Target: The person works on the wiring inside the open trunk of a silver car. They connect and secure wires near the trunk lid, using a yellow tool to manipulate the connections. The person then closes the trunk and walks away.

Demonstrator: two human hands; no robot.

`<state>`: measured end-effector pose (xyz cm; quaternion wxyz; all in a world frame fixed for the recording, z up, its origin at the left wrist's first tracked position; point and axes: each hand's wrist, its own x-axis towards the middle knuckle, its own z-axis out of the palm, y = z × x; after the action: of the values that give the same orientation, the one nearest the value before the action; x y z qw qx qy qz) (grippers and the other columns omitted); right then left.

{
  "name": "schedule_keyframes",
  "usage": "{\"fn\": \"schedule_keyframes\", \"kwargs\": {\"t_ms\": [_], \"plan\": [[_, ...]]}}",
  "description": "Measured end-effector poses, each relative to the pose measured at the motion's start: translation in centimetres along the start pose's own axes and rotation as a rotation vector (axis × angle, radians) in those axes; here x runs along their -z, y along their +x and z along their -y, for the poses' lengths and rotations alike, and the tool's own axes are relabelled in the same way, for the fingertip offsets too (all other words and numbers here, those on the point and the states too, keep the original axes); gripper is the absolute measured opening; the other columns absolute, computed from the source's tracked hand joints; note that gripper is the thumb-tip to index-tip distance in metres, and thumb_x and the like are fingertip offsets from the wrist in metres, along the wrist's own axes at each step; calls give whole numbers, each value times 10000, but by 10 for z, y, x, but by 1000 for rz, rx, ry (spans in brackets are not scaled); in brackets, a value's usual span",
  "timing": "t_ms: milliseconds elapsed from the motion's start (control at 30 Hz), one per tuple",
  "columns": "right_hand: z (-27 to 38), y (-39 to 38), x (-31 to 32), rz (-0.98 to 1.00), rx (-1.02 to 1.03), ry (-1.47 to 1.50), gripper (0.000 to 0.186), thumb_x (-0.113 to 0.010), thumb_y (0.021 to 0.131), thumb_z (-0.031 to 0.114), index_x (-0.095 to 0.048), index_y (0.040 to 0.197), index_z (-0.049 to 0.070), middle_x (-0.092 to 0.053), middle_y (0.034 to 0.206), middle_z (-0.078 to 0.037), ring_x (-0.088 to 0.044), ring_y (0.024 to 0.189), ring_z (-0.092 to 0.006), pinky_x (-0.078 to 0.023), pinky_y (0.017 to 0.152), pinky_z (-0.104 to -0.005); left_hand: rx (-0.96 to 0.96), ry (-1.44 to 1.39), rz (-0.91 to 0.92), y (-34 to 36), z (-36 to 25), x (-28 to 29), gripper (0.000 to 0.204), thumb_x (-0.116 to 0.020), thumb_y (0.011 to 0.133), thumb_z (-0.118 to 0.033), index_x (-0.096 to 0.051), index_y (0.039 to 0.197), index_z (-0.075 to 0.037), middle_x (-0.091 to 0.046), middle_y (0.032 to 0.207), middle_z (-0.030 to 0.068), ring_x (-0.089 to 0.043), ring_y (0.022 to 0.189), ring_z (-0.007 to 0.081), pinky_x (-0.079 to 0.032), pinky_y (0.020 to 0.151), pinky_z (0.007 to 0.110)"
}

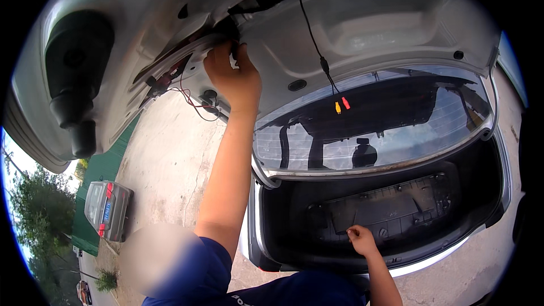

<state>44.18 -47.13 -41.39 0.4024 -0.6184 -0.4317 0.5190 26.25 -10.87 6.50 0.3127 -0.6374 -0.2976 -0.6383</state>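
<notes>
My left hand (pixel 233 73) is raised to the underside of the open trunk lid (pixel 391 17). Its fingers curl into a dark recess by the lid's edge, the thumb beside them; a dark part shows between, too hidden to name. Low over the open trunk (pixel 294 215), my right hand (pixel 362 241) is closed in a pinch. A thin line stands up at its fingertips, too small to make out. Below the hand, a black plastic trim panel (pixel 391 207) lies in the trunk. A black cable (pixel 307 25) hangs from the lid, ending in a yellow plug (pixel 338 107) and a red plug (pixel 346 103).
Thin loose wires (pixel 190 97) dangle left of my raised hand. The rear window (pixel 391 130) lies between lid and trunk. A black fitting (pixel 79 51) is at the upper left. Farther off, a grey car (pixel 116 209) stands on the pavement (pixel 170 164) beside a green wall.
</notes>
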Motion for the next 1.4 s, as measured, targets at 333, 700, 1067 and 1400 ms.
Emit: {"fn": "schedule_keyframes", "kwargs": {"t_ms": [333,700,1067,1400], "plan": [[-189,-117,58,-454,-176,-249,114,-669,919,50,-713,971,-41,-731,904,-253,-729,849,-415,-554,783,-446,547,-496,266,3,-28,27,308,-657,1043,-56,-625,1324,66,-743,1128,130,-708,955,218,-566,887,359],[-298,-107,36,-424,-291,-276,102,-661,916,75,-706,909,-17,-730,889,-249,-716,861,-429,-557,790,-481,870,-1135,444,9,-14,49,476,-594,1065,-12,-491,1522,76,-658,1380,227,-669,1154,262,-544,1017,400],[-278,-99,40,-429,-555,-80,326,-759,894,143,-739,1165,-38,-763,1132,-228,-732,1017,-340,-536,983,-471,931,-1159,544,20,3,44,386,-452,1085,-147,-555,1428,-4,-576,1031,65,-417,762,111,-361,653,254],[-221,-91,63,-286,-742,-41,443,-719,997,275,-714,1290,-57,-743,1324,-216,-681,1217,-352,-479,1098,-443,824,-813,292,8,-12,17,294,-479,1152,-351,-589,1069,-92,-459,761,-36,-290,599,57,-216,529,244]]}}
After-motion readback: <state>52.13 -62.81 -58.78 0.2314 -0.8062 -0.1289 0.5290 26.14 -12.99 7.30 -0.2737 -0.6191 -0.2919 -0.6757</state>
